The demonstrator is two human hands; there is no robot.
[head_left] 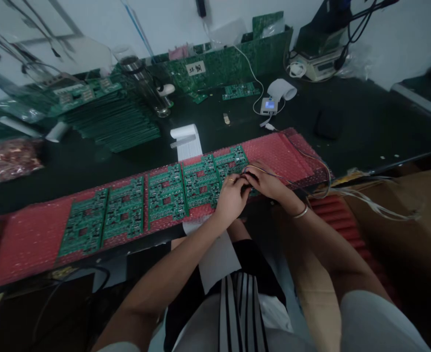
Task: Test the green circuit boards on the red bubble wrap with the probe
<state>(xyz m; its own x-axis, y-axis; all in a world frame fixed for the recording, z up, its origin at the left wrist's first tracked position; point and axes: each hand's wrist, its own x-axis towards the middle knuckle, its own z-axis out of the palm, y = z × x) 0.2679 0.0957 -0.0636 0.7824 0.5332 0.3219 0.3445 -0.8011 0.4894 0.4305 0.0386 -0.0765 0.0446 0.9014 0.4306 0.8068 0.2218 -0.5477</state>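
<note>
A row of green circuit boards (166,193) lies on pink bubble wrap (35,230) along the table's front edge. Over the rightmost board (231,159) my two hands meet, fingertips together. My left hand (233,198) is closed in a pinch, a ring on one finger; what it grips is hidden. Close against it, my right hand (266,183) is closed too, with a thin wire (254,167) running over its fingers and off to the right. The wire's end is out of sight between the fingers.
Behind the boards stand a paper pad (189,144), a stack of green boards (108,120) and a glass bottle (147,88). A small device with a lit screen (269,106) and a scale (320,63) are at the back right. White cables (376,203) hang beside a cardboard box (413,220).
</note>
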